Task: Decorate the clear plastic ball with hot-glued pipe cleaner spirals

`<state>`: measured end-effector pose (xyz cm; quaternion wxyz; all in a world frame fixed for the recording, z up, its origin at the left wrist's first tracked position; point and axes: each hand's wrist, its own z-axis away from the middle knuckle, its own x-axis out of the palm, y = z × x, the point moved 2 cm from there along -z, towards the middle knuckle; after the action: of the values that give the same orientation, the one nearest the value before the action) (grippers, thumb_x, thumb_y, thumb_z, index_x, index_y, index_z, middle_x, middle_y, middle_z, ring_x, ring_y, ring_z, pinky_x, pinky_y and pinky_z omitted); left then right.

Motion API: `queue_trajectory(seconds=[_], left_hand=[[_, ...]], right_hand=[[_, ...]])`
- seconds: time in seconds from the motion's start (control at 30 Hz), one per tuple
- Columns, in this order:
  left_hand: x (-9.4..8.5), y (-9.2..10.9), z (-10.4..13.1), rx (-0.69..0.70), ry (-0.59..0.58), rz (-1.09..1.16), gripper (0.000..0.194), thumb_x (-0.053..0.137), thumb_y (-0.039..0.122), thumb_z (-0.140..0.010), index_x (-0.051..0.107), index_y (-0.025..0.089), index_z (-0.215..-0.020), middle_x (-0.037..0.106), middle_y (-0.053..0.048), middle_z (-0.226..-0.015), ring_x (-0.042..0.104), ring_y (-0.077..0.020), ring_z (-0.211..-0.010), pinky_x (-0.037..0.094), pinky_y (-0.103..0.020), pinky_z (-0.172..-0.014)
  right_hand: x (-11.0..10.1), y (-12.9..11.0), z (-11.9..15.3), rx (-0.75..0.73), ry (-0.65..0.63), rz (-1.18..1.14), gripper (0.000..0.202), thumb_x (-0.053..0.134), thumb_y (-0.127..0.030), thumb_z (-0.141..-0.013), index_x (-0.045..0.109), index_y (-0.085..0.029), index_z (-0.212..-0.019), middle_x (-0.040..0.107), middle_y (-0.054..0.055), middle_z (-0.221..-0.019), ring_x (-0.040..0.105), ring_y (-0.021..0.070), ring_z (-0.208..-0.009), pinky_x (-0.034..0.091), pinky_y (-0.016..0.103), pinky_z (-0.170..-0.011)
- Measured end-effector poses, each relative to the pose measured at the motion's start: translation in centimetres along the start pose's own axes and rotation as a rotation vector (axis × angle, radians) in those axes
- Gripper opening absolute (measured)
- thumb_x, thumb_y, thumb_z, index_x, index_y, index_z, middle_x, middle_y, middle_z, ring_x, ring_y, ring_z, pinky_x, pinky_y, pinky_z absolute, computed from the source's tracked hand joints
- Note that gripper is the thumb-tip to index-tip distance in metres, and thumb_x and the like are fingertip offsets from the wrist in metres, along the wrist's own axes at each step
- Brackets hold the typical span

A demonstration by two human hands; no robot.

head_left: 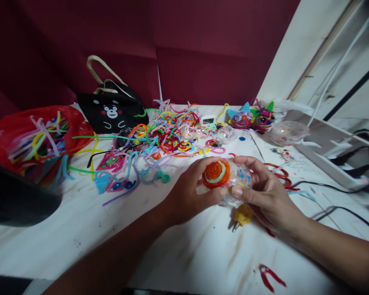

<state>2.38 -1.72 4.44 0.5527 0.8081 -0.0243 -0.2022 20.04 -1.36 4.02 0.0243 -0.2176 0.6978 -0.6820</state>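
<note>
My left hand (192, 188) and my right hand (269, 190) hold a clear, rounded plastic ball (233, 200) between them above the table. On the ball's left side sits an orange pipe-cleaner coil (217, 172) with a pale green curve in it. My left fingers and thumb wrap round the coil side. Both thumbs meet at the front of the ball, and my right fingers curl over its far side, where coloured bits show through. Just below my right hand lies a yellow tool with a metal nozzle (241, 216), perhaps a glue gun, partly hidden.
A tangled heap of pipe cleaners (172, 131) covers the back middle. To the left are a red bag of pipe cleaners (76, 119), a black bag (110, 110) and a dark cylinder (18, 196). Two decorated heads (241, 116), a clear bowl (289, 133) and black cables (329, 186) lie right.
</note>
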Motion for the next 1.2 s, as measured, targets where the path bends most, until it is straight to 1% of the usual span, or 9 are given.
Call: queue_trajectory(seconds=[0.3,0.47,0.57,0.7,0.77,0.83,0.9,1.0,1.2], left_hand=[[-0.2,-1.3,-0.3,-0.055,0.037,0.069,0.044,0.069,0.027,-0.079,0.052,0.028,-0.120,0.065,-0.004,-0.116,0.066,-0.0214,-0.104,0.057,-0.033,-0.085],[-0.5,-0.5,-0.5,-0.052,0.097,0.032,0.048,0.073,0.024,-0.071,0.055,0.024,-0.115,0.067,-0.005,-0.111,0.066,-0.0220,-0.100,0.056,-0.033,-0.084],[-0.5,-0.2,-0.5,-0.025,0.116,-0.011,0.047,0.073,0.024,-0.069,0.056,0.022,-0.113,0.066,-0.005,-0.111,0.065,-0.0223,-0.101,0.055,-0.033,-0.085],[-0.8,-0.1,-0.6,0.033,0.124,-0.116,0.047,0.073,0.023,-0.069,0.057,0.021,-0.112,0.066,-0.006,-0.115,0.064,-0.0229,-0.103,0.053,-0.035,-0.091],[-1.0,-0.2,-0.7,0.042,0.161,-0.200,0.046,0.073,0.021,-0.067,0.058,0.021,-0.111,0.066,-0.006,-0.114,0.064,-0.0239,-0.104,0.052,-0.038,-0.095],[-1.2,-0.3,-0.9,0.056,0.189,-0.292,0.047,0.072,0.020,-0.066,0.058,0.021,-0.110,0.066,-0.006,-0.114,0.063,-0.0257,-0.107,0.049,-0.042,-0.099],[-1.1,-0.4,-1.0,0.075,0.200,-0.363,0.048,0.072,0.020,-0.064,0.058,0.022,-0.111,0.066,-0.007,-0.116,0.062,-0.0273,-0.110,0.047,-0.044,-0.102],[-1.0,-0.9,-1.1,0.078,0.191,-0.407,0.052,0.072,0.021,-0.064,0.056,0.021,-0.113,0.065,-0.009,-0.120,0.060,-0.0284,-0.115,0.046,-0.046,-0.104],[-0.8,-1.8,-0.9,0.017,0.170,-0.416,0.059,0.072,0.025,-0.065,0.051,0.019,-0.120,0.061,-0.013,-0.128,0.058,-0.0299,-0.120,0.046,-0.048,-0.104]], right_hand=[[0.1,0.4,-0.1,0.005,-0.064,0.030,0.063,0.084,-0.030,-0.069,0.046,-0.031,-0.119,0.073,0.001,-0.097,0.073,0.0181,-0.080,0.059,0.031,-0.069],[0.1,-0.4,0.3,0.048,-0.153,0.035,0.066,0.083,-0.031,-0.071,0.043,-0.030,-0.123,0.072,0.004,-0.109,0.072,0.0183,-0.086,0.058,0.029,-0.068],[-0.2,-0.7,0.7,0.083,-0.208,0.086,0.064,0.078,-0.032,-0.077,0.039,-0.030,-0.127,0.072,0.004,-0.104,0.072,0.0175,-0.084,0.058,0.030,-0.069],[-2.7,-1.3,1.0,-0.013,-0.112,0.389,0.044,0.070,-0.040,-0.084,0.049,-0.028,-0.120,0.070,0.006,-0.105,0.070,0.0210,-0.092,0.059,0.037,-0.075],[-4.7,-1.8,1.2,-0.137,-0.030,0.689,0.035,0.068,-0.043,-0.083,0.058,-0.026,-0.112,0.069,0.009,-0.109,0.068,0.0240,-0.098,0.057,0.039,-0.080],[-6.8,-2.2,1.5,-0.194,0.019,1.020,0.025,0.066,-0.043,-0.083,0.064,-0.024,-0.098,0.070,0.009,-0.103,0.068,0.0238,-0.087,0.056,0.040,-0.078],[-8.4,-2.2,2.0,-0.154,-0.012,1.241,0.020,0.060,-0.042,-0.085,0.066,-0.023,-0.090,0.071,0.009,-0.094,0.067,0.0227,-0.076,0.054,0.039,-0.069],[-9.8,-1.7,2.8,-0.049,-0.164,1.432,0.020,0.056,-0.040,-0.086,0.065,-0.023,-0.091,0.070,0.008,-0.085,0.065,0.0222,-0.071,0.050,0.037,-0.063],[-10.3,-1.4,3.7,0.132,-0.325,1.479,0.019,0.055,-0.039,-0.088,0.063,-0.024,-0.096,0.068,0.006,-0.083,0.061,0.0202,-0.066,0.045,0.034,-0.060]])
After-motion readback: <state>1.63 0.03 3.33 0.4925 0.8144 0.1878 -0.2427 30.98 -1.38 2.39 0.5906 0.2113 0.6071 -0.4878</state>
